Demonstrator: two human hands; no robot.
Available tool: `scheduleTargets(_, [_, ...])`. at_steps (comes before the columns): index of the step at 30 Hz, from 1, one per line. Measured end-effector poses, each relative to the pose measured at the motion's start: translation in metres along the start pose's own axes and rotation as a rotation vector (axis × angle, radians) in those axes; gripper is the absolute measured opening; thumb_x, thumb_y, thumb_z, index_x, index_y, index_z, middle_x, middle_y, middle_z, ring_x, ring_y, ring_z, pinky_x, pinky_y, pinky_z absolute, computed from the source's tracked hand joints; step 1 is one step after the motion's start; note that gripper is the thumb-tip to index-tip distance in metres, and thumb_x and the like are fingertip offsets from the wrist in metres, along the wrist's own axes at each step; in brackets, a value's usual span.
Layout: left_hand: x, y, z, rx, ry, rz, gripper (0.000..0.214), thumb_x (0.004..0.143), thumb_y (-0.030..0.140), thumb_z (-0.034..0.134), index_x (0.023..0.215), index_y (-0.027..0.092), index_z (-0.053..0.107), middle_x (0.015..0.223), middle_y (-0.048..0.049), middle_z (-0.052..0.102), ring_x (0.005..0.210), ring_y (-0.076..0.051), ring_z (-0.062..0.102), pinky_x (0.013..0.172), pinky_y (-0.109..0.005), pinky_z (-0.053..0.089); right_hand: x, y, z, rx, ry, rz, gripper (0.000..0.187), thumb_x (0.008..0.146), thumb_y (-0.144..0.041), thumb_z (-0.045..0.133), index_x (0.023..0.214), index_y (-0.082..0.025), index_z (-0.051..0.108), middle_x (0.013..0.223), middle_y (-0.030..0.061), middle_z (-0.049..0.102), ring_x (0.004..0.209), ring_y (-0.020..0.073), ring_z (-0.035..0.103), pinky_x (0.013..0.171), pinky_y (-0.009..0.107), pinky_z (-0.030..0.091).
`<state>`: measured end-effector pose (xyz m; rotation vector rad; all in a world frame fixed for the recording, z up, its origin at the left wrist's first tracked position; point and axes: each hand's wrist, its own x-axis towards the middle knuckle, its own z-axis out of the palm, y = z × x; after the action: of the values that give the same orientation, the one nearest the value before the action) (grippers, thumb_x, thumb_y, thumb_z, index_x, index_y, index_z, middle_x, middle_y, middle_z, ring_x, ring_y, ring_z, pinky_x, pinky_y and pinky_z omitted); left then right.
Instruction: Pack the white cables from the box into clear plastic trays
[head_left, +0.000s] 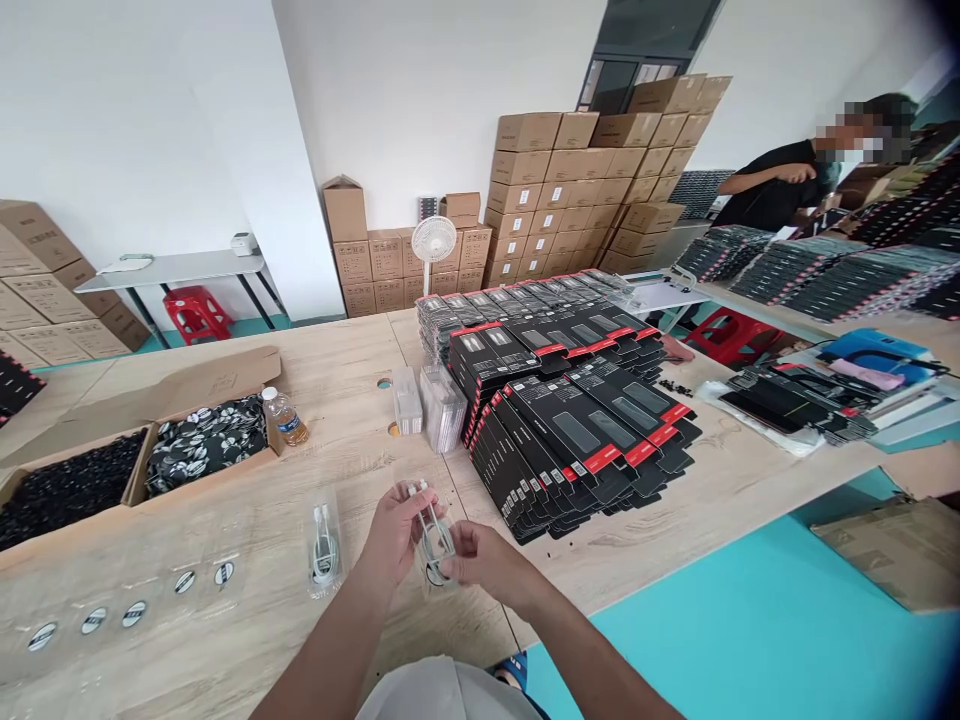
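Observation:
Between my two hands is a coiled white cable (pixel 433 530) in a clear plastic tray, its two plugs pointing away from me. My left hand (pixel 396 528) grips the tray's left side, with the thumb near the plugs. At the lower right edge, the fingers of my right hand (pixel 480 562) pinch the tray by the coil. A second white cable in a clear tray (pixel 324 545) lies on the table left of my hands. Farther left, several empty clear trays (pixel 135 612) with round black-and-white labels lie in a row.
Black-and-red retail boxes (pixel 555 420) are stacked right of centre, beside upright clear trays (pixel 442 405). Cartons of small black parts (pixel 75 480) and round labels (pixel 206 445) stand left, near a bottle (pixel 285 418). A person (pixel 780 180) works at the far right.

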<state>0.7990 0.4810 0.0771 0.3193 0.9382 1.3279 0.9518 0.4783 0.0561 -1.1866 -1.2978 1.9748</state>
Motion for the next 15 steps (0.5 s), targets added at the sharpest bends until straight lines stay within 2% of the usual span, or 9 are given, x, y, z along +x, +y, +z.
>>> scheduleTargets(3, [-0.006, 0.000, 0.005, 0.039, -0.054, -0.005, 0.028, 0.055, 0.025, 0.084, 0.064, 0.016, 0.059, 0.063, 0.0000, 0.064, 0.058, -0.013, 0.061, 0.056, -0.024, 0.045, 0.006, -0.007, -0.007, -0.055, 0.041, -0.100, 0.031, 0.066, -0.040, 0.075, 0.082, -0.017, 0.061, 0.069, -0.0023, 0.060, 0.062, 0.0112, 0.053, 0.057, 0.023, 0.040])
scheduleTargets(6, [-0.009, -0.005, 0.009, 0.060, -0.043, 0.011, 0.027, 0.055, 0.026, 0.083, 0.065, 0.016, 0.060, 0.059, 0.0006, 0.062, 0.054, -0.011, 0.058, 0.051, -0.022, 0.043, 0.009, -0.006, -0.004, -0.159, 0.102, -0.189, 0.019, 0.068, -0.030, 0.072, 0.075, -0.018, 0.059, 0.063, -0.0035, 0.057, 0.061, 0.0120, 0.053, 0.057, 0.023, 0.040])
scheduleTargets(10, [-0.007, -0.013, 0.008, 0.048, -0.014, -0.010, 0.029, 0.056, 0.030, 0.082, 0.066, 0.016, 0.059, 0.056, 0.0010, 0.060, 0.049, -0.012, 0.055, 0.045, -0.023, 0.040, 0.008, -0.003, 0.005, -0.316, 0.200, -0.230, 0.008, 0.072, -0.025, 0.064, 0.073, -0.019, 0.060, 0.060, -0.0027, 0.059, 0.057, 0.0127, 0.054, 0.054, 0.024, 0.039])
scheduleTargets(13, [-0.003, -0.013, 0.006, 0.035, -0.002, -0.051, 0.031, 0.057, 0.032, 0.082, 0.066, 0.016, 0.058, 0.057, 0.0005, 0.060, 0.051, -0.012, 0.056, 0.045, -0.023, 0.039, 0.007, -0.003, 0.008, -0.256, 0.206, -0.212, 0.012, 0.072, -0.030, 0.065, 0.072, -0.019, 0.059, 0.059, -0.0023, 0.060, 0.055, 0.0132, 0.055, 0.054, 0.024, 0.041])
scheduleTargets(15, [-0.002, -0.008, 0.006, 0.044, -0.061, -0.067, 0.029, 0.059, 0.033, 0.081, 0.071, 0.015, 0.061, 0.062, -0.0006, 0.061, 0.056, -0.013, 0.058, 0.048, -0.023, 0.041, 0.007, -0.003, 0.006, -0.156, 0.202, -0.185, 0.020, 0.069, -0.036, 0.068, 0.073, -0.019, 0.059, 0.060, -0.0019, 0.062, 0.057, 0.0143, 0.057, 0.054, 0.025, 0.043])
